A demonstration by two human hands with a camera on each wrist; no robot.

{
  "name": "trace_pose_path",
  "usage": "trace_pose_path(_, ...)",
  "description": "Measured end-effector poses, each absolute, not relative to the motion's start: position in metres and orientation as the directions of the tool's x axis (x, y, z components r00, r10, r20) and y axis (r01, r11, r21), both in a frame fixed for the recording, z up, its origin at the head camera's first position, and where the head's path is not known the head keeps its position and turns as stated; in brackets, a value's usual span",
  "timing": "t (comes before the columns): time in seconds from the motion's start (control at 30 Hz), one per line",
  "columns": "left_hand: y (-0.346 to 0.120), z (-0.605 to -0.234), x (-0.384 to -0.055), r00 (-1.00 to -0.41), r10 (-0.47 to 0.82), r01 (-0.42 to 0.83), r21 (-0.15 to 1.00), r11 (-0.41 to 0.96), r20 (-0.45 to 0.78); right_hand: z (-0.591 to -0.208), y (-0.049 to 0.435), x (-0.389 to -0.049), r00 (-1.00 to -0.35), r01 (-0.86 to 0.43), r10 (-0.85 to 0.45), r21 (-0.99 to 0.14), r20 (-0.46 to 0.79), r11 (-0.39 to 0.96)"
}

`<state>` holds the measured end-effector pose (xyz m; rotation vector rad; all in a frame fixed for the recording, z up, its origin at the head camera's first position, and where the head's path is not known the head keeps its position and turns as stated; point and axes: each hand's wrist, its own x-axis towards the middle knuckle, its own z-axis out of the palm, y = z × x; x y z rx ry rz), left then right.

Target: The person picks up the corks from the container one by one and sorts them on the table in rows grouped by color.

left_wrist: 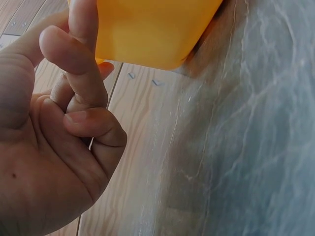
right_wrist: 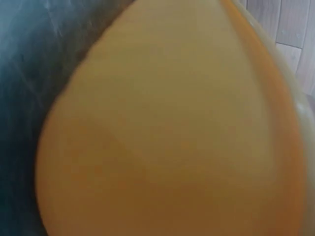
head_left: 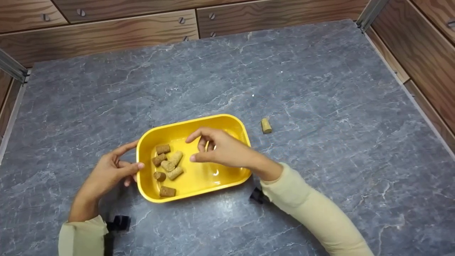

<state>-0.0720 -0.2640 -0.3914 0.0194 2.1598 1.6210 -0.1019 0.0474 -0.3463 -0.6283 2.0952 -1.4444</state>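
Observation:
A yellow plastic tub (head_left: 199,193) sits on the table with several corks in its left half. Some are dark brown, like the cork (head_left: 167,191) near the front wall; others are pale, like the cork (head_left: 175,173) beside the middle group. My left hand (head_left: 108,174) grips the tub's left rim, thumb on the edge and fingers outside. Over the middle of the tub hovers my right hand (head_left: 224,147), its thumb and forefinger apart and nothing between them. In the right wrist view the tub's outer wall (right_wrist: 162,123) fills most of the picture and hides that hand.
One pale cork (head_left: 266,126) lies on the table just right of the tub. The grey marbled tabletop (head_left: 320,89) is bordered by wood-patterned panels (head_left: 131,28) at the back and sides. Black wrist straps show at both sleeves.

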Motion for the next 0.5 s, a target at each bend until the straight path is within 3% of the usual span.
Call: trace_pose_path(0.5,-0.264,-0.392,-0.072,-0.906,0.259,-0.249,0.915,0.317,-0.336,-0.367,0.018,-0.092,-0.744,-0.148,-0.636,-0.877,-0.206,0.457)
